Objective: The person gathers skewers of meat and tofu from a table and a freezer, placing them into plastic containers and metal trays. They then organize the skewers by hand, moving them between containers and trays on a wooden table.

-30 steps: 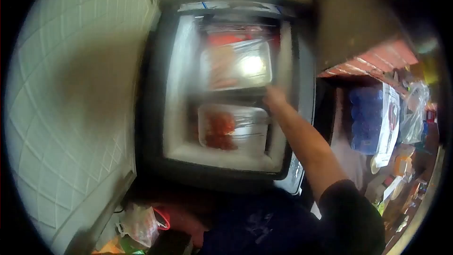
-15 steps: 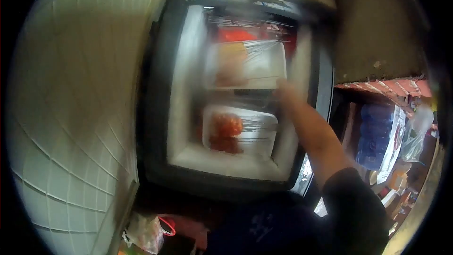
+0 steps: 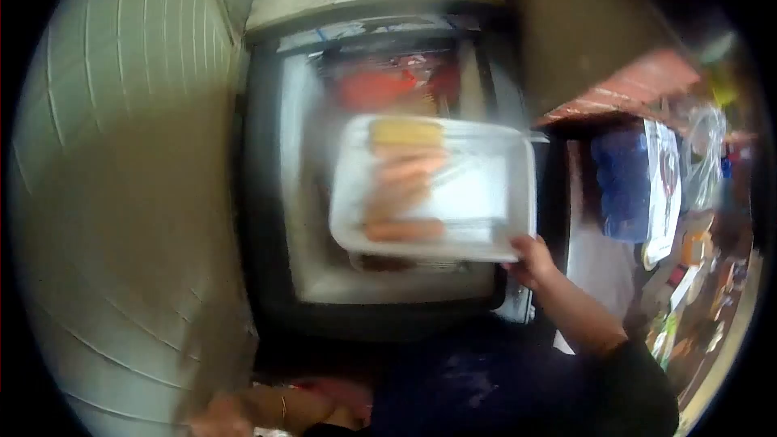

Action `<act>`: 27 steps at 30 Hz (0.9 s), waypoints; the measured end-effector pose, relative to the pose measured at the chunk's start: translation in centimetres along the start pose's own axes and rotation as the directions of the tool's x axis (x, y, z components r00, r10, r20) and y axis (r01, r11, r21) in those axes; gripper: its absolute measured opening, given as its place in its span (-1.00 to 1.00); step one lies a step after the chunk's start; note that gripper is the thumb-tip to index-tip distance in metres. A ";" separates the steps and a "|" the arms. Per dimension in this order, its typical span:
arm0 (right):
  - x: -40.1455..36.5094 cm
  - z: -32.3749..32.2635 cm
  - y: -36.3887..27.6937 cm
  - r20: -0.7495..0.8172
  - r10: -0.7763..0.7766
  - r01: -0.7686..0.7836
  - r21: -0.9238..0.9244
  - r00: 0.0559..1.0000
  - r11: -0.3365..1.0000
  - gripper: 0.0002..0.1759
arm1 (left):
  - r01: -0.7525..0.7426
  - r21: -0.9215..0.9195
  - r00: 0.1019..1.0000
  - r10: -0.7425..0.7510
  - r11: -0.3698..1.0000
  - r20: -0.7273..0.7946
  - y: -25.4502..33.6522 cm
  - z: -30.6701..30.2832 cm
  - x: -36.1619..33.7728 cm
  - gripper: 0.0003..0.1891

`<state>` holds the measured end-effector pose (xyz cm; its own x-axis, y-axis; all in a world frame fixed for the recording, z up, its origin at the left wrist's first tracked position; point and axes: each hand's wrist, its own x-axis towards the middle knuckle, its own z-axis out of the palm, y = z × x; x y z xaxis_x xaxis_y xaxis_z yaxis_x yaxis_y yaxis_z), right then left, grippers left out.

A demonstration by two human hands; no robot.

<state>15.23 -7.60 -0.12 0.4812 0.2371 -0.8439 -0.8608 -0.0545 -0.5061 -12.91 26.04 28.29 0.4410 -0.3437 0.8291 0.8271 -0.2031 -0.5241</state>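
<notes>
My right hand (image 3: 530, 260) grips the near right corner of a white plastic-wrapped tray (image 3: 486, 194) of sausages and a yellow piece of food. It holds the tray out in front of an open fridge compartment (image 3: 275, 194). A red package (image 3: 376, 85) shows at the top of the fridge behind the tray. The lower tray inside is mostly hidden by the held one. My left hand (image 3: 218, 417) is low at the bottom edge, blurred, with a bangle on the wrist; what it holds cannot be made out.
A tiled wall (image 3: 121, 194) stands to the left of the fridge. To the right is a cluttered area with a blue pack (image 3: 619, 186), plastic bags (image 3: 704, 170) and assorted goods.
My right hand took hold of the upper tray and drew it out of the fridge toward me. The view is blurred by motion.
</notes>
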 end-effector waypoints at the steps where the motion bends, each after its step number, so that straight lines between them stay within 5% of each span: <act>1: -3.9 -0.6 -0.6 -0.132 0.016 -0.011 0.039 0.991 0.999 -0.63 | 0.026 -0.033 1.000 -0.025 0.999 0.018 1.3 1.0 -1.0 -0.47; 6: -14.5 -13.9 6.1 -0.259 -0.079 0.148 0.261 0.963 0.954 -0.70 | 0.170 -0.131 0.967 -0.140 0.977 0.212 9.0 5.6 -6.3 -0.16; 8: -19.1 -17.7 9.9 -0.374 -0.144 0.235 0.212 0.916 0.949 -0.73 | 0.260 -0.221 0.919 -0.170 0.940 0.355 13.7 7.8 -8.2 -0.03; 10: -23.0 -20.8 14.4 -0.487 -0.343 0.239 -0.263 0.803 0.935 -0.75 | 0.485 -0.458 0.806 -0.177 0.745 0.565 19.4 9.9 -9.7 0.01; 11: -24.6 -21.9 16.5 -0.459 -0.518 0.116 -0.658 0.722 0.744 -0.75 | 0.509 -0.666 0.824 -0.084 0.545 0.560 22.3 10.8 -9.6 -0.03; 12: -25.9 -22.5 18.7 -0.407 -0.639 -0.039 -0.860 0.653 0.508 -0.76 | 0.647 -0.633 0.696 0.010 0.424 0.718 24.6 10.3 -10.0 -0.03; 13: -26.6 -23.3 19.4 -0.425 -0.627 -0.140 -0.882 0.653 0.451 -0.74 | 0.777 -0.545 0.538 0.118 0.316 0.835 26.8 9.2 -11.2 -0.03; 14: -27.3 -24.1 20.1 -0.442 -0.615 -0.240 -0.891 0.653 0.386 -0.72 | 0.845 -0.526 0.510 0.150 0.097 0.847 29.1 7.9 -13.8 -0.05; 15: -27.3 -25.5 21.4 -0.583 -0.480 -0.293 -0.782 0.656 0.550 -0.67 | 0.874 -0.470 0.486 0.188 -0.124 0.854 31.7 6.2 -16.4 -0.07; 16: -27.8 -24.8 22.2 -0.644 -0.418 -0.387 -0.741 0.640 0.549 -0.64 | 0.954 -0.077 0.158 0.266 -0.291 0.951 34.3 3.8 -17.2 -0.12; 17: -28.2 -23.2 22.2 -0.701 -0.354 -0.479 -0.694 0.619 0.538 -0.61 | 0.854 0.334 -0.190 0.358 -0.399 0.914 36.5 1.2 -18.1 -0.18; 18: -27.5 -26.2 26.0 -0.752 -0.377 -0.166 -0.534 0.540 0.829 -0.62 | 0.587 0.703 -0.532 0.463 -0.401 0.708 38.1 0.3 -20.1 -0.31; 19: -26.9 -28.6 28.8 -0.789 -0.319 0.049 -0.346 0.525 0.937 -0.64 | 0.190 0.919 -0.745 0.558 -0.346 0.365 39.5 -0.4 -22.4 -0.43; 20: -26.2 -30.8 31.6 -0.822 -0.259 0.268 -0.135 0.506 0.954 -0.65 | 0.010 0.933 -0.732 0.633 -0.359 0.251 40.4 -0.9 -25.0 -0.56; 21: -25.8 -31.2 32.2 -0.815 -0.162 0.319 0.029 0.557 0.947 -0.66 | -0.171 0.920 -0.696 0.704 -0.353 0.140 41.2 -1.3 -27.8 -0.66; 23: -24.5 -30.8 30.4 -0.716 0.127 0.418 0.532 0.686 0.736 -0.72 | -0.243 0.887 -0.651 0.744 -0.393 0.151 44.2 -1.7 -34.3 -0.63; 27: -23.0 -28.4 27.7 -0.682 -0.022 0.481 0.493 0.731 0.725 -0.83 | -0.275 0.848 -0.700 0.699 -0.454 0.147 46.7 0.3 -34.0 -0.67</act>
<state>-14.95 -42.09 0.18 0.4837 -0.4868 -0.7274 -0.4744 0.5526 -0.6853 10.80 28.53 -24.27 0.3209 0.2336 -0.9178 -0.2009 0.9639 0.1751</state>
